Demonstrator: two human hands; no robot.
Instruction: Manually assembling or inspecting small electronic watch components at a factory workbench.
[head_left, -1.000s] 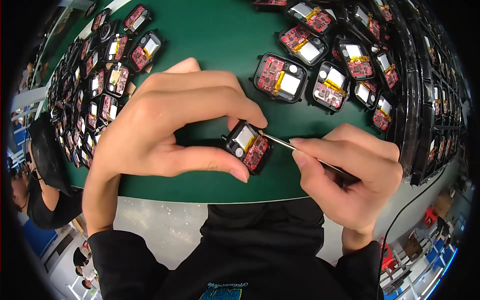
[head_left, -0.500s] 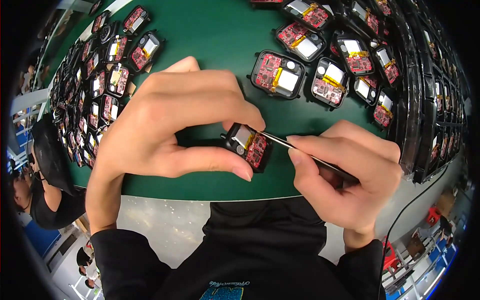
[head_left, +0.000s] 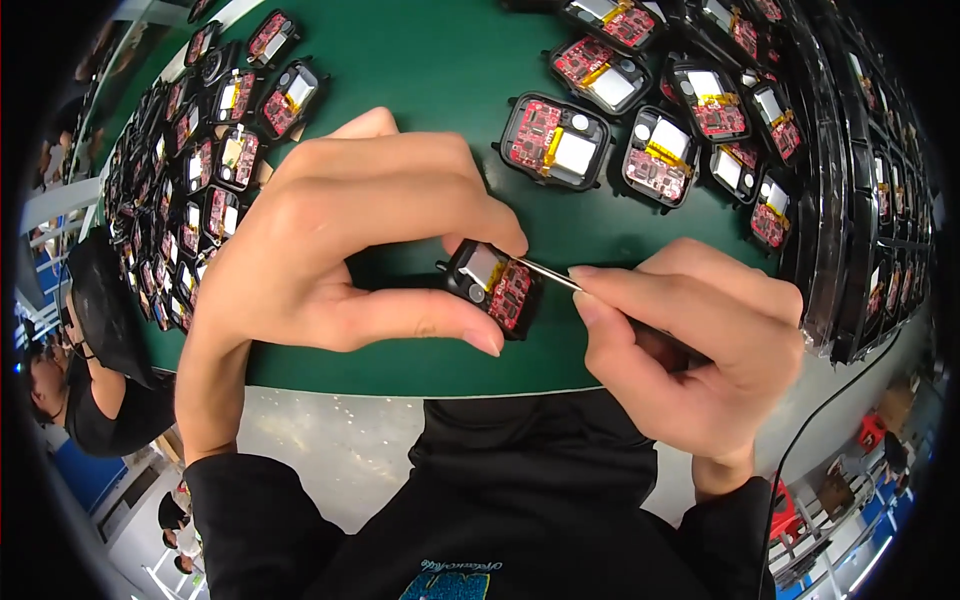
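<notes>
Between thumb and fingers, my left hand (head_left: 335, 240) grips a small black device housing (head_left: 494, 288) by its edges, tilted with its inside facing up. Inside it sit a red circuit board, a silver-white battery and a strip of yellow tape. My right hand (head_left: 700, 350) pinches a pair of thin metal tweezers (head_left: 548, 274). Their tip reaches the housing's upper edge, beside my left fingertips; whether the tip touches a part is too small to tell.
Several like housings (head_left: 556, 141) lie loose on the green table (head_left: 430, 60) at the far right. Stacked black trays (head_left: 840, 200) stand at the right edge. Many more housings (head_left: 235, 158) crowd the left side. Another person's arm (head_left: 100, 385) is at the far left.
Both hands keep their grips. The tweezers lie slightly flatter against the housing's upper edge; otherwise the view has only shifted a little.
</notes>
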